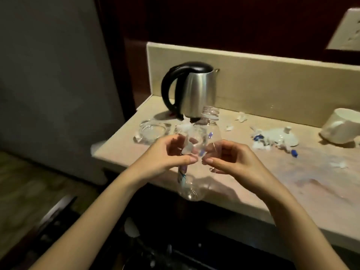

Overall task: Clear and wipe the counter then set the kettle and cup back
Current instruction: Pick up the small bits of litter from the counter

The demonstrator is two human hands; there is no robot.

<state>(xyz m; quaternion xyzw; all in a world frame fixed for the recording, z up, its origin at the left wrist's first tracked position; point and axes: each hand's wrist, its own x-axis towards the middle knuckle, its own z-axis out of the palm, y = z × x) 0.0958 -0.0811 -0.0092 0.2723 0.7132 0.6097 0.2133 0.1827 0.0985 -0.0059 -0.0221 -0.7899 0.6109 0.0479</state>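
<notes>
Both hands, left hand [167, 155] and right hand [229, 158], grip a clear crumpled plastic bottle [191, 145] above the beige stone counter [253, 172] edge. Steel kettle with black handle [191, 90] stands at back; white ceramic cup [339, 125] lies tipped far right, paper scraps [259, 141] between.

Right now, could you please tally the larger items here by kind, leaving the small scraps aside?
Kettle: 1
Bottle: 1
Ashtray: 1
Cup: 1
Lid: 1
Total: 5
</notes>
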